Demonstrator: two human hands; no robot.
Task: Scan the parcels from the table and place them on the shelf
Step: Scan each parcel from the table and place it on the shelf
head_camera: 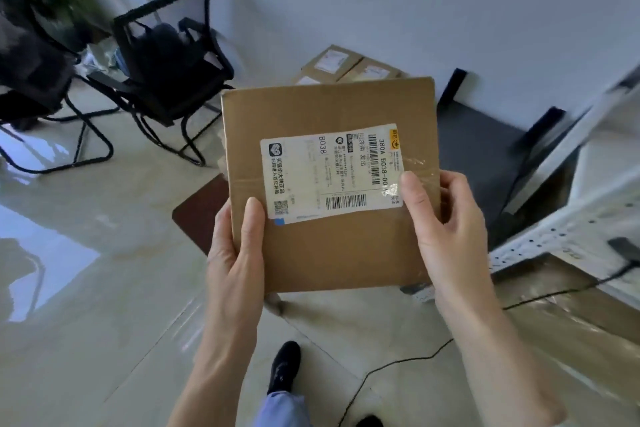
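I see one flat cardboard parcel (pixel 332 184) held up over the tiled floor (pixel 86 288), filling the middle of the view. The left hand (pixel 235 253) grips its lower left edge with the thumb lying on the top face; the right hand (pixel 446 232) grips the lower right edge, thumb pressed on the corner of the label. So both hands are closed around this one parcel.

Beyond the hands, past the parcel's far edge, more cardboard boxes (pixel 346 66) sit low by the wall — I cannot tell whether they rest on a shelf or the floor. To the right of the right hand runs a white perforated metal frame (pixel 540 239), possibly shelving. To the left stand two black mesh chairs (pixel 166 55).

My judgement: this parcel is mid-carry, not yet placed. Whether it has been scanned I cannot tell; no scanner is clearly visible.

The white shipping label (pixel 332 173) lies sideways under clear tape. Readable: "B038" on its own, "380A B038-00" beside a barcode, a second barcode, a small QR code, and Chinese print — the rest is too fine to read.
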